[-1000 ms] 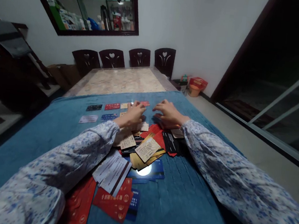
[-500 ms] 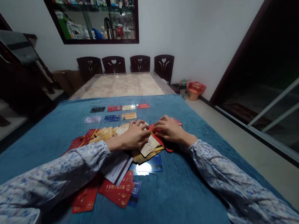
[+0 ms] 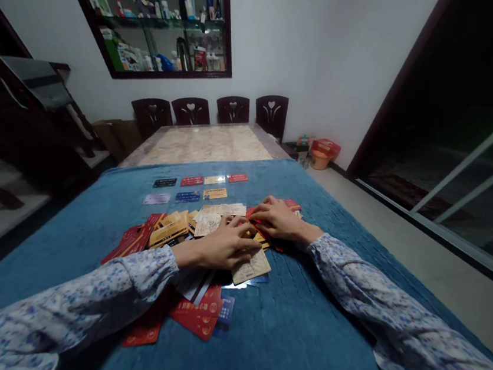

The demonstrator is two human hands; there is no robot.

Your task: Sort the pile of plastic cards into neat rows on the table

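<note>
From where I stand, the long table [image 3: 206,145] takes up most of the room, a blue cloth [image 3: 301,328] over its near part. Beyond it on the left, a wall cabinet [image 3: 170,77] with glass shelves holds a purple doll [image 3: 143,1] above, and below it a dark flask [image 3: 182,53] among small bottles and packs. Four dark chairs [image 3: 281,118] line the far end; cardboard boxes [image 3: 120,138] sit on the floor to the left. Far right, an orange bucket [image 3: 319,159] has something red on top. On the cloth lies a loose heap of cards [image 3: 168,232], overlapping, with red cards [image 3: 198,316] at its near edge. The left hand [image 3: 231,248] and its sleeve cover much of that heap; its fingers, loosely spread, touch a cream card [image 3: 255,269], but I can't tell whether they grip it. The right hand [image 3: 275,218] curls over the heap's right side, its hold hidden from me. Farther off, seven single cards lie apart in two rows: a black card [image 3: 165,183] starts the far row of four, a pale card [image 3: 156,198] the nearer three.
</note>
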